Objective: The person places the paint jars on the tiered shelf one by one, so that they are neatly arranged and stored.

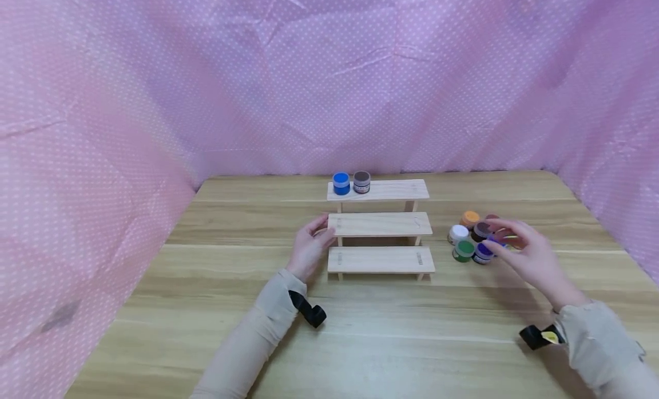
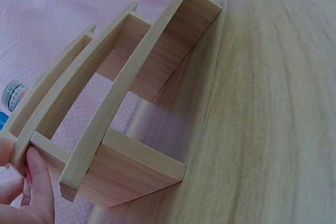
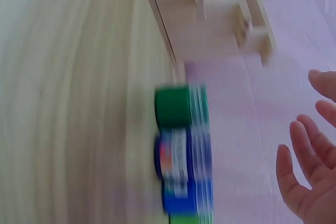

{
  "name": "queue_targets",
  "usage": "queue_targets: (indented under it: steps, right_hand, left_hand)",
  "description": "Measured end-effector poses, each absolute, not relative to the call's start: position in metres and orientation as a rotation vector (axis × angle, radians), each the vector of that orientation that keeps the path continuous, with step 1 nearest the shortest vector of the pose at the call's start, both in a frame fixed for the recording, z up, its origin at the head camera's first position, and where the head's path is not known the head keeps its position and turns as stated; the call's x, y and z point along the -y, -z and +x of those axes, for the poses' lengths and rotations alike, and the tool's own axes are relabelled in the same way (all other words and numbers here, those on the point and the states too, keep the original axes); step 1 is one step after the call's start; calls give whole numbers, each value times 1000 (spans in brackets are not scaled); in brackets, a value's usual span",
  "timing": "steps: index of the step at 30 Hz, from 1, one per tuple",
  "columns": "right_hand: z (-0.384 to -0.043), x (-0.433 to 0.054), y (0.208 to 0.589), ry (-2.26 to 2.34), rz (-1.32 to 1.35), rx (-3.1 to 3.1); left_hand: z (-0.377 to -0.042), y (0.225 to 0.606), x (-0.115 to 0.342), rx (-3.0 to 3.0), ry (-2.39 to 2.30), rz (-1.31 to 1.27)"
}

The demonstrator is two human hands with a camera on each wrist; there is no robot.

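Note:
A three-step wooden display rack (image 1: 381,224) stands in the middle of the table. My left hand (image 1: 309,249) pinches the left end of its middle board; in the left wrist view a finger (image 2: 40,177) lies beneath that board. On the top step sit a blue paint jar (image 1: 341,184) and a dark brown one (image 1: 362,182). Over the cluster of jars at the right hovers my right hand (image 1: 530,259), its fingers spread with nothing between them. A white jar (image 1: 458,234), an orange one (image 1: 469,218), a green one (image 1: 464,251) and a purple one (image 1: 483,253) show there; others are partly hidden.
The wooden table (image 1: 370,342) ends against a pink dotted cloth (image 1: 329,90) at the back and sides. Between the rack and the jars lies a narrow strip of tabletop. A black strap camera (image 1: 309,310) sits on the left wrist.

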State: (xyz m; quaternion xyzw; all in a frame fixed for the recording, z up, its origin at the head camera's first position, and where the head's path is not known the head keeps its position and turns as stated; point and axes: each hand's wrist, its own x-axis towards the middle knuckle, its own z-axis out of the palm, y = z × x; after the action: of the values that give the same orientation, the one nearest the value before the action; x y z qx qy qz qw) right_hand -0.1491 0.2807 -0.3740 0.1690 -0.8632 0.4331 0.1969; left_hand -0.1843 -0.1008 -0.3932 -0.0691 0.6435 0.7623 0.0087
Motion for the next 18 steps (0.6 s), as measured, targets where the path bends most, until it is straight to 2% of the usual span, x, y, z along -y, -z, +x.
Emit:
queue_targets:
  steps: [11, 18]
  right_hand:
    - [-151, -340, 373, -1181, 253, 2574]
    - [-156, -360, 382, -1055, 299, 2665]
  left_hand:
    - [-183, 394, 101, -2018, -2404, -199]
    - [-182, 391, 100, -2018, -2395, -196]
